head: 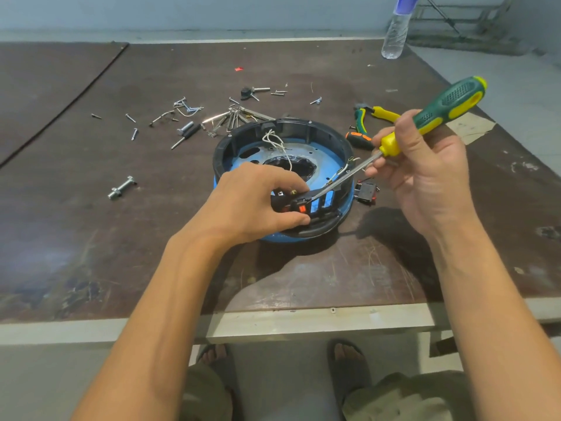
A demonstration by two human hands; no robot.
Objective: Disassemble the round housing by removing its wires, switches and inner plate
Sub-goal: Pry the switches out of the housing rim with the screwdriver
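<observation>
Head view: housing (315, 125) holds plate (323, 154), wires (275, 141); left hand (252, 205) pinches switch (299, 207).

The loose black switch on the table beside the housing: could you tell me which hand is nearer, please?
Right. The right hand, holding the screwdriver, hovers just right of the switch; the left hand holds the housing at its near rim, farther left.

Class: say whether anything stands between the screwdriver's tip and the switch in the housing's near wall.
Nothing visible does. The screwdriver blade crosses the housing rim and its tip reaches the switch, which the left hand pinches.
</observation>
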